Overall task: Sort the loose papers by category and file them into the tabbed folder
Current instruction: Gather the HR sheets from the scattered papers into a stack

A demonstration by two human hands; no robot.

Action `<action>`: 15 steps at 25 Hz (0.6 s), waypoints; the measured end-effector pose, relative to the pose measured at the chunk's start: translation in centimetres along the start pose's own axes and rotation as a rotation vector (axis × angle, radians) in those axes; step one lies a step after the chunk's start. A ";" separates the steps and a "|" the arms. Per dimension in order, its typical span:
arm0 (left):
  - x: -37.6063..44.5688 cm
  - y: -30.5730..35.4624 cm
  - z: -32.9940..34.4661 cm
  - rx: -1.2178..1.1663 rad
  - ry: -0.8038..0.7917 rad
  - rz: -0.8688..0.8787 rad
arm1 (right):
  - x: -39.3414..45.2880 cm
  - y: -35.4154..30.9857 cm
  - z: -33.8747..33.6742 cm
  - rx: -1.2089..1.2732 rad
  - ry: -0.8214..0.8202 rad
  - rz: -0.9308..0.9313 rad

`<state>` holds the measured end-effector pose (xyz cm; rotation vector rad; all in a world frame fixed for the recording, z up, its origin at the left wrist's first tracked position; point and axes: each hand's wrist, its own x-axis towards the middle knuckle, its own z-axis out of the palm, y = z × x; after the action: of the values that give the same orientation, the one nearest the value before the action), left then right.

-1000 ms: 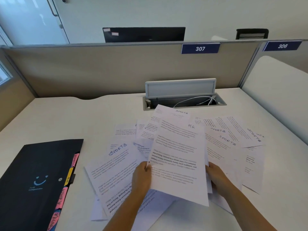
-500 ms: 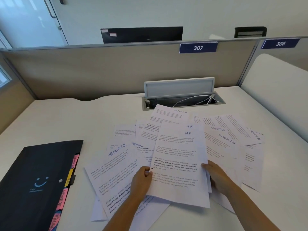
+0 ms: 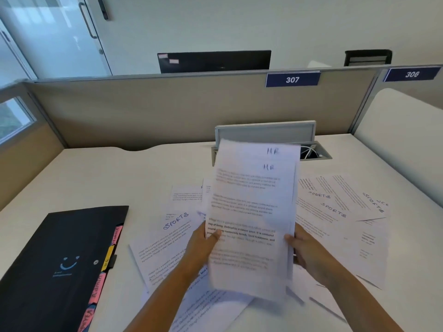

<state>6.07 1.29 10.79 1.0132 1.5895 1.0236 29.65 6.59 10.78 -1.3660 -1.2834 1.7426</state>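
**HR sheets gathered, nothing filed yet**

Grip, left hand (image 3: 203,245): thumb on the printed face, fingers behind, pinching the left edge of a small stack of HR sheets (image 3: 251,212). Grip, right hand (image 3: 309,254): fingers curled round the right edge of the same stack. I read two "HR" headings at the top, one just above the other, so at least two sheets are held together (the exact count I cannot tell; the paper is motion-blurred). The stack is raised off the counter (image 3: 96,178) and tilted toward the camera.

Under and around it, the loose papers (image 3: 335,212) lie fanned across the counter, overlapping. Several are marked "SPORTS": one at the left of the pile, three or so at the right.

The tabbed folder (image 3: 60,259) lies closed at the near left, well apart from the held stack, its coloured tabs (image 3: 107,259) sticking out along the right edge.

My judgement: sorting is early. One category is partly collected; the sports sheets and the rest are unsorted, and no filing has begun.
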 end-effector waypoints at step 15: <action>-1.7 4.4 -0.3 -0.157 0.262 0.213 | -0.5 -2.6 3.5 -0.099 0.095 -0.456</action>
<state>6.71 1.02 15.42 0.9862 1.6022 1.4536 26.21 5.92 13.43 -1.0837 -1.5037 1.3047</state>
